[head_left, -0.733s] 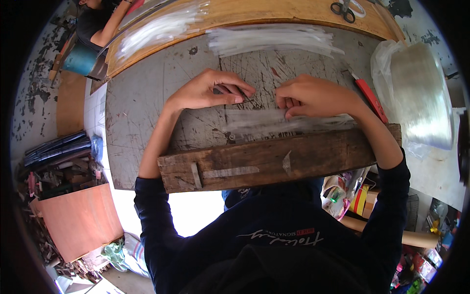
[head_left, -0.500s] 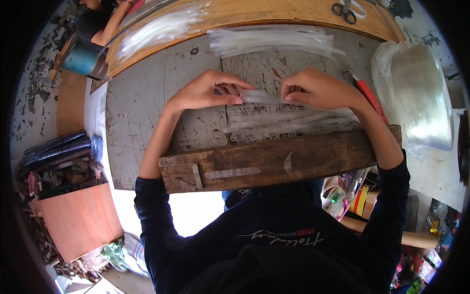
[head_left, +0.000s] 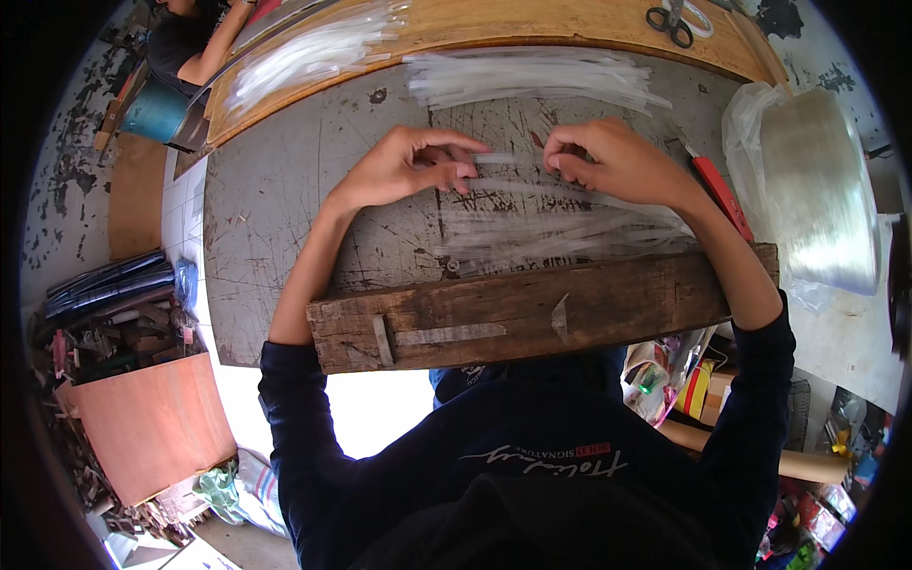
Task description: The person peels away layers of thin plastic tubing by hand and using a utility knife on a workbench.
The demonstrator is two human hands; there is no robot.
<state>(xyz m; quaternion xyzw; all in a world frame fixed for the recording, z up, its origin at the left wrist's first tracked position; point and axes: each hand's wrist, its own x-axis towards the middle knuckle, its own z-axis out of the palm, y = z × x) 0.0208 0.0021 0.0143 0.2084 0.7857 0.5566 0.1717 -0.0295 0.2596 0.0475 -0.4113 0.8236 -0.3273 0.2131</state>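
Note:
My left hand (head_left: 404,169) is above the grey worktop, its thumb and fingers closed on a clear plastic strip (head_left: 496,159) that sticks out toward the right. To the right, my right hand (head_left: 613,160) has its thumb and fingertips curled together; whether a strip is between them is too faint to tell. Below both hands lies a loose bunch of clear plastic strips (head_left: 551,233), along the far side of a thick wooden beam (head_left: 532,309). One strip of it bows up toward my left thumb.
Another bundle of clear strips (head_left: 532,80) lies at the worktop's far edge, with more strips (head_left: 313,57) on a wooden board. A red cutter (head_left: 722,198) and a large clear plastic roll (head_left: 822,190) are at right. Scissors (head_left: 670,27) lie farther back. Another person's arm (head_left: 217,47) shows far left.
My hands have drawn slightly apart and their fingers have shifted. The strip that spanned between them now shows as a shorter, blurred piece at my left fingertips.

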